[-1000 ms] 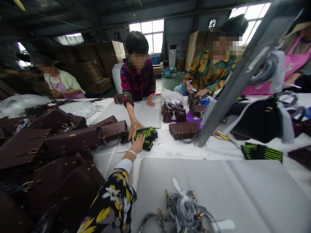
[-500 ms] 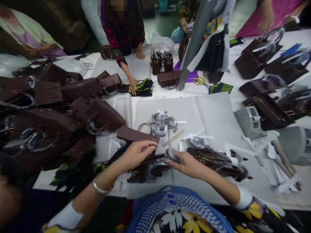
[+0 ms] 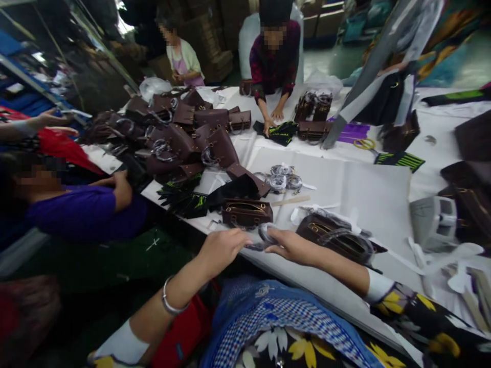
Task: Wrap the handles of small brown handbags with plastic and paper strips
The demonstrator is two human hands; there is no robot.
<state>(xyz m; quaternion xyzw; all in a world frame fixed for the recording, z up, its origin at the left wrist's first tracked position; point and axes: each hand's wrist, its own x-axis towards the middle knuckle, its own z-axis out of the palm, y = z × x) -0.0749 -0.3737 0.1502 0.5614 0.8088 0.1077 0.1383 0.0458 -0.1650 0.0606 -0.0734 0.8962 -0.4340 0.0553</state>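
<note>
A coiled bag strap [image 3: 265, 233] in clear plastic wrap is gripped between the thumb and fingers of my right hand [image 3: 293, 246]. My left hand [image 3: 224, 250] is just left of it, fingers bent and pressed together; whether they pinch part of the strap is hidden. Beyond my hands a small dark brown handbag [image 3: 247, 213] sits on the table with its zip top open. To the right of my right hand lies another brown handbag [image 3: 333, 237] with plastic-wrapped handles. Several more wrapped strap coils [image 3: 283, 180] lie farther in on the table.
Many brown handbags [image 3: 215, 120] are heaped on the left of the table, with black-and-green cloth pieces [image 3: 184, 199] before them. A grey post [image 3: 355, 97] rises beyond the paper sheet [image 3: 368, 189]. A grey dispenser [image 3: 433, 220] stands right. Co-workers are across and at left.
My view has swung left, bringing a person in purple at the table's left side into view. My right hand keeps the strap coil, and both hands are now at the table's near edge.
</note>
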